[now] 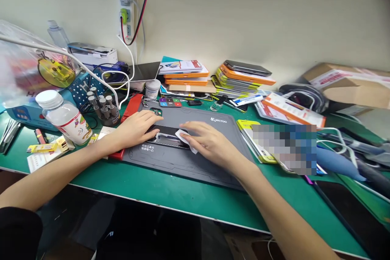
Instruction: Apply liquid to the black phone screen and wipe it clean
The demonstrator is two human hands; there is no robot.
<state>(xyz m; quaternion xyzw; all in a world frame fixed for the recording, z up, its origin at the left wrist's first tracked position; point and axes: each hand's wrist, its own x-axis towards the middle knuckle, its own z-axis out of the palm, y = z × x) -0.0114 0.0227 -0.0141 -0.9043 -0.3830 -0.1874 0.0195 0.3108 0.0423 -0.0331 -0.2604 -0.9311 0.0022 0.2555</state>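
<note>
A black phone (167,139) lies sideways on the dark grey work mat (195,170), its glossy surface reflecting light. My left hand (137,128) rests at the phone's left end, with thumb and fingers apart and nothing between them. Over the right end, my right hand (205,140) pinches a small white wipe (186,141) that touches the phone. Part of the phone is hidden under the hands and the wipe.
Left of the mat stand a white-capped bottle (68,120) and a screwdriver holder (105,109). Boxed packs (243,79) are stacked behind it. A large dark tablet or phone (350,211) and cables lie at the right.
</note>
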